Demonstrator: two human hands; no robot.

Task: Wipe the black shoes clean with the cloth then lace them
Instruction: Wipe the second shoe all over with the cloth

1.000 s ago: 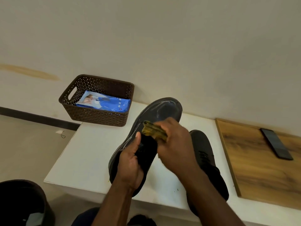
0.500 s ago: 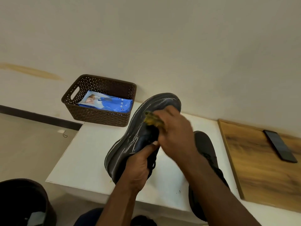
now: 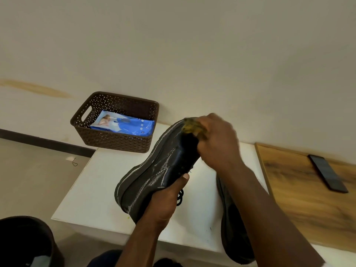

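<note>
Inspector A: We start at the far left. What do we record there?

Inspector B: One dark round container (image 3: 25, 241) at the lower left corner, partly cut off. Further right, one brown perforated basket (image 3: 115, 139) stands at the back corner of the white table (image 3: 92, 189), against the wall. It holds one blue packet (image 3: 125, 125).

Inspector A: And the task's items?

Inspector B: We count two black shoes. The first shoe (image 3: 154, 170) is lifted above the table, tilted, toe away from the person, sole edge turned left. The left hand (image 3: 165, 199) grips it from below at the heel half, thumb laid over the upper near the opening. A bit of black lace (image 3: 180, 197) shows just beside that hand.

Inspector A: The cloth?

Inspector B: One yellowish cloth (image 3: 190, 126), bunched in the right hand (image 3: 217, 139), whose fingers curl round it and press it to the toe of the held shoe. That hand is blurred, so we cannot tell the finger placement more closely.

Inspector A: The second shoe?

Inspector B: The second shoe (image 3: 231, 228) lies on the table, at its near edge, largely hidden by the right forearm.

Inspector A: Right side?

Inspector B: One wooden board (image 3: 308, 199) adjoining the table, with one dark phone (image 3: 327, 173) lying flat on it.
</note>
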